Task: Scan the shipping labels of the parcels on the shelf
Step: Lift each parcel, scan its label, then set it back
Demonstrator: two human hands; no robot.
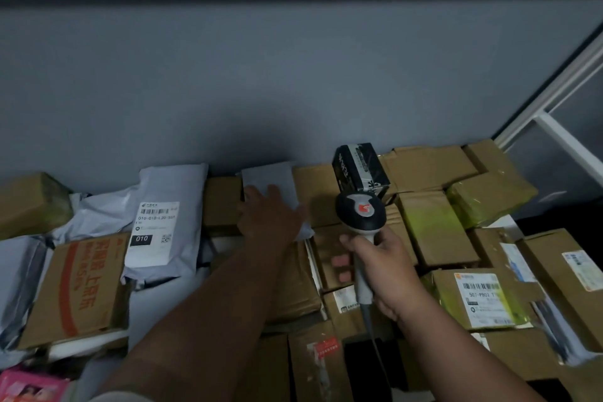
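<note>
Grey wall (228, 75) behind; left hand (269, 215) touches one grey parcel (270, 181); right hand (380, 266) grips one scanner (360, 215)

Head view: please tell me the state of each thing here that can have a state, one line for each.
Scanner: held upright in the right hand, head aimed toward the parcels.
Left hand: fingers straight, resting flat on a grey mailer at the back.
Grey bag with the 010 label: lying label up.
Box with the 507 label: lying label up.
Black box: standing tilted on the cardboard boxes.
</note>
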